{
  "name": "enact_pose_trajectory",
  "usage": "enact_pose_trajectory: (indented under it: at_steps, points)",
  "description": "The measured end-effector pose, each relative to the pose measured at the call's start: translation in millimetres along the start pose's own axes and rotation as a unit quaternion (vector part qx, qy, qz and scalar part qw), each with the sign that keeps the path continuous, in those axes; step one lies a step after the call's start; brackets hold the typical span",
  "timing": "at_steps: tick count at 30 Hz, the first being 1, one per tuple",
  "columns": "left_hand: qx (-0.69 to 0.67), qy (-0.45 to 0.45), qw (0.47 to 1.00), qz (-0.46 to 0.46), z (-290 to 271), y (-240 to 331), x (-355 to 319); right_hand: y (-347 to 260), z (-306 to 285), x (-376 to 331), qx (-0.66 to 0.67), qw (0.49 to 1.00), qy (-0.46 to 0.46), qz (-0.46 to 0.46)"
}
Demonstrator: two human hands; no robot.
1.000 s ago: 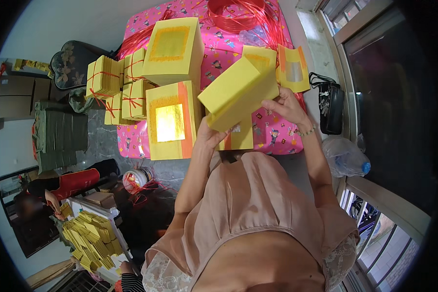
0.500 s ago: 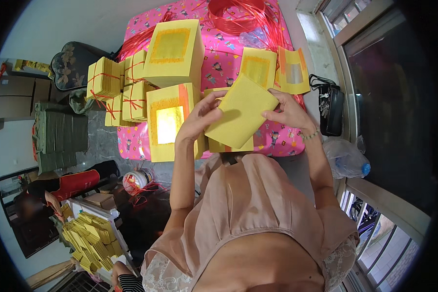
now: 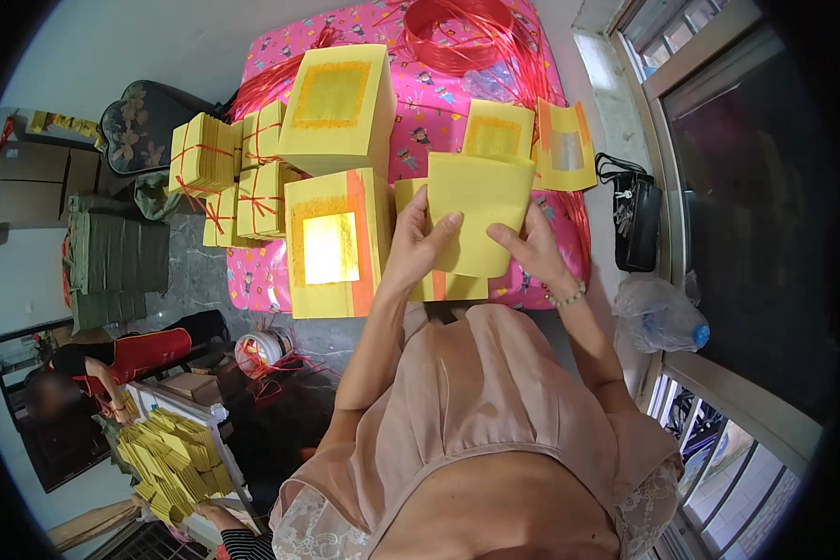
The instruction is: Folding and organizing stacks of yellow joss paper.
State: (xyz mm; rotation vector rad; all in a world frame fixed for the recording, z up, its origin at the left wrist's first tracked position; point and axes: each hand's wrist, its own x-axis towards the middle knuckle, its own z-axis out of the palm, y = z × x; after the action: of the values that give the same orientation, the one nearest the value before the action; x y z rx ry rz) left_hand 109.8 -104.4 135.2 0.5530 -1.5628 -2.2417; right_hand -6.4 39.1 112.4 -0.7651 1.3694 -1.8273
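Observation:
My left hand (image 3: pixel 422 241) and my right hand (image 3: pixel 535 247) grip a folded yellow paper (image 3: pixel 481 210) by its two sides, thumbs on the near face. It is held upright above the table, and its far side is hidden. Just left of my left hand stands a thick stack of yellow paper (image 3: pixel 329 198) with a shiny gold square on its top sheet. Behind that is a taller stack (image 3: pixel 345 56) with a duller square. Another yellow pile (image 3: pixel 467 287) shows partly below my hands. Beyond the held paper lie more gold-patched sheets (image 3: pixel 499 117).
Red-tied yellow bundles (image 3: pixel 201 154) sit at the table's left on a pink patterned cloth (image 3: pixel 411 140). A red ring with strips (image 3: pixel 457 37) lies at the back. Right, by the window, are a black bag (image 3: pixel 635 215) and a plastic bag (image 3: pixel 658 313). Lower left, people handle a yellow paper heap (image 3: pixel 173 457).
The held yellow paper has turned from a slant to nearly upright. My hands have moved lower on its sides, the right one shifting inward and down.

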Motion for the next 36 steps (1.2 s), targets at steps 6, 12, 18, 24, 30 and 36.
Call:
enact_pose_trajectory:
  at_steps: [6,12,18,24,30,36]
  points:
    - [0.033,-0.027,0.997,0.063,5,4,-4,-5,8,-8,-0.044,0.999,0.031,-0.010]
    - [0.044,0.008,0.995,0.092,22,3,-8,-12,11,-11,-0.048,0.997,0.047,-0.044]
    - [0.090,0.012,0.992,0.087,26,-1,-8,-12,9,-10,-0.033,0.996,0.068,-0.046]
    - [0.115,0.016,0.987,0.114,28,-1,-5,-14,9,-10,-0.045,0.995,0.077,-0.049]
    - [0.121,0.023,0.990,0.062,25,-5,-9,-21,13,-12,-0.038,0.995,0.076,-0.055]
    - [0.074,-0.038,0.996,0.029,16,6,0,-13,10,-13,0.000,0.997,0.082,-0.001]
